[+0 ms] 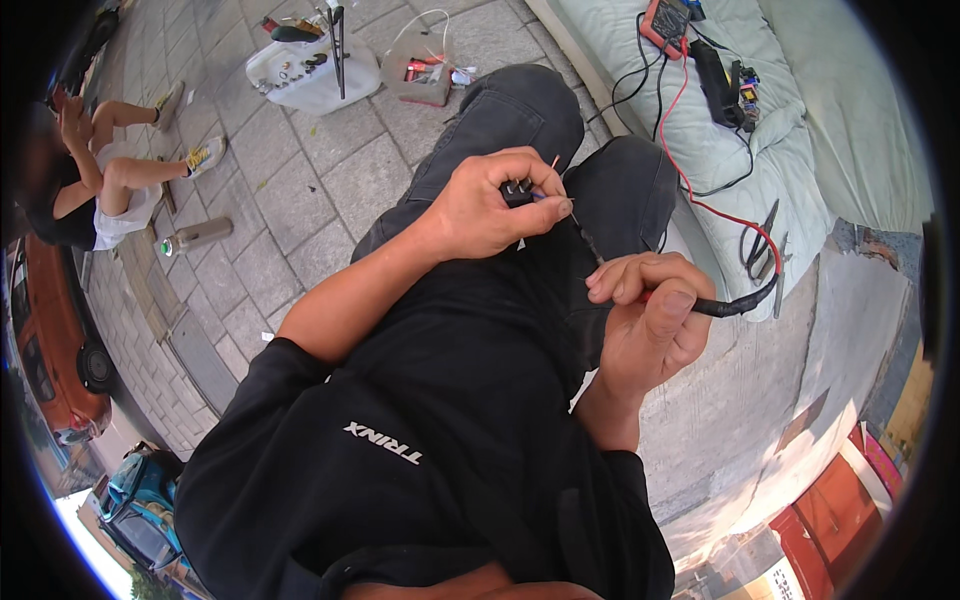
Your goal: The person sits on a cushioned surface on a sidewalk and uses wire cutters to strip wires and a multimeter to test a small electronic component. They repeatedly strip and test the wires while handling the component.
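My left hand, closed above my lap, grips a small black connector with several square openings. Thin bare wire ends stick out near the thumb and fingertips. To the right, my right hand is closed round a multimeter probe whose handle end is wrapped in black tape. The probe's slim front part points up and left toward the left thumb; whether its tip touches a wire is too small to tell. A red lead curves from the probe up to a red-and-grey multimeter on a pale cloth.
Beside the multimeter lies an opened black case with a circuit board. Black-handled pliers rest near the cloth's edge. A white container with tools and a clear tub stand on the paving. A seated person is at left, near a bottle.
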Demonstrator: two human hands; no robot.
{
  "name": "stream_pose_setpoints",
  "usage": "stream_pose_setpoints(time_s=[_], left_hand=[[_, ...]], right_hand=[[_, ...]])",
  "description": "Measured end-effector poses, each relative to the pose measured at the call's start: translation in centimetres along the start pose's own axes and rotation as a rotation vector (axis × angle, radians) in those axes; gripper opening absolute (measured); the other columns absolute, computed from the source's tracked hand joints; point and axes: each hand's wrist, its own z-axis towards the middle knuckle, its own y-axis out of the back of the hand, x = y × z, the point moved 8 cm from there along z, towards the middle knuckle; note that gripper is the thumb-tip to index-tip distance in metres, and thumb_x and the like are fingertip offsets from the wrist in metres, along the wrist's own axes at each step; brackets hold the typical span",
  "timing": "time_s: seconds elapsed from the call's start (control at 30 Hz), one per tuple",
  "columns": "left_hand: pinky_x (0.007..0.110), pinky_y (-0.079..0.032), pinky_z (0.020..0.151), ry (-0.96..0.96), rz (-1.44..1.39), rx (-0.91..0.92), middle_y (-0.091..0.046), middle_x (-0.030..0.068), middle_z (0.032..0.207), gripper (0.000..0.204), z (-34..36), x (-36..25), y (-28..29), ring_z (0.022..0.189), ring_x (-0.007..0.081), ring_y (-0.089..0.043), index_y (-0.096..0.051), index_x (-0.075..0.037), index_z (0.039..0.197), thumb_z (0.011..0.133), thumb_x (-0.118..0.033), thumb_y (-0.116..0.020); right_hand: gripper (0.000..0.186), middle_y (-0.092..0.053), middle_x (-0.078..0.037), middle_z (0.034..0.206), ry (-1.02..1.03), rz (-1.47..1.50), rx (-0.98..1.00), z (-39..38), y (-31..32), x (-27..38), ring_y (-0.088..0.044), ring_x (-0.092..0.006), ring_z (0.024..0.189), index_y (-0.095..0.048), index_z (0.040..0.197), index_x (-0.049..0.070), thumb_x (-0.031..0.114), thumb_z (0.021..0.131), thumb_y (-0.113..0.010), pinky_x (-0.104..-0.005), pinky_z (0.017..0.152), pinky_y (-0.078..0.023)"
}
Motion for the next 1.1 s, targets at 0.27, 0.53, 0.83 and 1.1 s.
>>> stream_pose_setpoints(time_s=[0.27,0.53,0.83,1.1], left_hand=[[0.024,-0.050,0.067,-0.118,0.015,0.017,-0.068,0.0035,0.091,0.008,-0.3,-0.4,-0.2,0.076,0.0080,-0.064,-0.072,0.000,0.091,0.090,-0.004,-0.079],[0.024,-0.049,0.069,-0.152,-0.041,0.050,-0.068,0.0041,0.095,0.008,-0.8,-0.5,-0.3,0.078,0.0080,-0.062,-0.072,0.001,0.095,0.090,-0.002,-0.078],[0.024,-0.049,0.070,-0.114,-0.093,0.086,-0.068,0.0049,0.099,0.007,-1.0,-0.4,-0.6,0.081,0.0083,-0.062,-0.073,0.001,0.098,0.092,0.000,-0.076],[0.025,-0.050,0.074,-0.129,-0.138,0.130,-0.068,0.0057,0.100,0.008,-1.0,-0.4,-0.5,0.086,0.0098,-0.063,-0.073,0.001,0.099,0.093,-0.002,-0.077]], right_hand=[[0.022,-0.064,0.001,0.093,-0.427,-0.328,-0.020,-2.1,1.7,-4.0,-0.052,-0.0035,0.079,-0.068,0.120,-0.003,0.011,0.104,-0.064,-0.0205,0.072,-0.044],[0.023,-0.072,-0.011,0.106,-0.282,-0.553,0.170,-0.8,0.7,-4.6,-0.061,-0.0107,0.081,-0.073,0.118,-0.001,0.008,0.097,-0.073,-0.0259,0.071,-0.049],[0.025,-0.072,-0.007,0.095,-0.269,-0.467,0.241,-0.2,0.2,-5.5,-0.060,-0.0085,0.074,-0.074,0.118,0.001,0.006,0.094,-0.074,-0.0238,0.066,-0.048],[0.025,-0.074,-0.004,0.092,-0.323,-0.400,0.264,0.3,0.3,-5.7,-0.060,-0.0049,0.076,-0.073,0.117,-0.001,0.005,0.093,-0.076,-0.0221,0.066,-0.048]])
